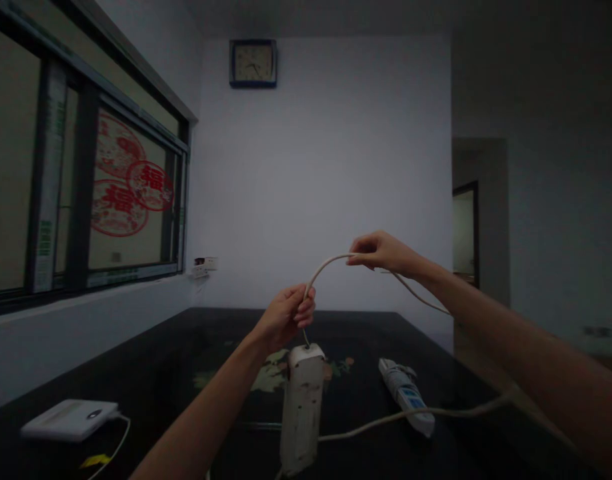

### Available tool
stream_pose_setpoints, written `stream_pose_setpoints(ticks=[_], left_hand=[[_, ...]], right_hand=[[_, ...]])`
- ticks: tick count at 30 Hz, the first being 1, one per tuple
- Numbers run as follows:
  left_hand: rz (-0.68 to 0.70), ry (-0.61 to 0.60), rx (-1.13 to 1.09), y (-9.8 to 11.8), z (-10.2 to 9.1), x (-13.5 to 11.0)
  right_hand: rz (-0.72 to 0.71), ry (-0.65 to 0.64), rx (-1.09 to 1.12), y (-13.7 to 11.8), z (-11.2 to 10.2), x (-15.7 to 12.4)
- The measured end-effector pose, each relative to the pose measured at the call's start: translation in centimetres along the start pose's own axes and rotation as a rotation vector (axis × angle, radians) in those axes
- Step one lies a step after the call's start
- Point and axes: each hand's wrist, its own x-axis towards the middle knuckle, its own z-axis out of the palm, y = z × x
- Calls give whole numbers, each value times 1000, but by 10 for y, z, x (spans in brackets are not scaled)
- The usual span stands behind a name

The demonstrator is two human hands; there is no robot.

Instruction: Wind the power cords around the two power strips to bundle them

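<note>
My left hand point(289, 312) is closed round a white cable point(322, 268) just above a white power strip point(302, 407). The strip hangs end-up below that hand, and the cable enters its top end. Higher and to the right, my right hand point(381, 253) pinches the same cable, which arches between the two hands. From there the cable runs down behind my right forearm, and a length of it crosses low over the table towards the strip. A second white power strip point(407, 398), with its cord wound round it, lies on the dark table to the right.
A dark, glossy table point(151, 373) with a flower pattern reaches to the wall. At its left lie a white box-like device point(71, 420) with a thin cable and a yellow scrap point(95, 461). A window point(131, 187) is on the left, with a wall socket point(205, 265) beside it.
</note>
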Motion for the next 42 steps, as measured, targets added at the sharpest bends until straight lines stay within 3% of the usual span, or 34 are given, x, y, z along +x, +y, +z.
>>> stream_pose_setpoints(ticks=[4,9,13,15,18,22,24,28,33,38,42], left_hand=[[-65,-2,121,-5,-8,-2],[-65,91,478,-5,-8,-9],[95,214,949,-4,2,-23],[151,274,1033,-2,6,-29],[120,226,894,3,5,-32],[72,21,623,1,-11,-30],[24,-89,517,-8,-19,-30],[-230,-247,257,-44,-23,-39],[-503,-369,-235,-107,-10,-67],[-465,-398,-490,-150,-4,-116],[-385,-303,-555,-150,-10,-153]], right_hand=[[92,64,-2,28,-9,-29],[-2,157,-90,49,-11,-37],[-20,180,-73,47,-7,-34],[-30,218,-50,39,-4,-30],[-79,307,22,20,1,-20],[-199,344,116,-8,7,1],[-248,344,140,-20,8,11],[-286,398,169,-31,7,23],[-263,473,187,-18,2,26],[-188,530,221,6,-4,17],[-90,596,261,27,-9,5]])
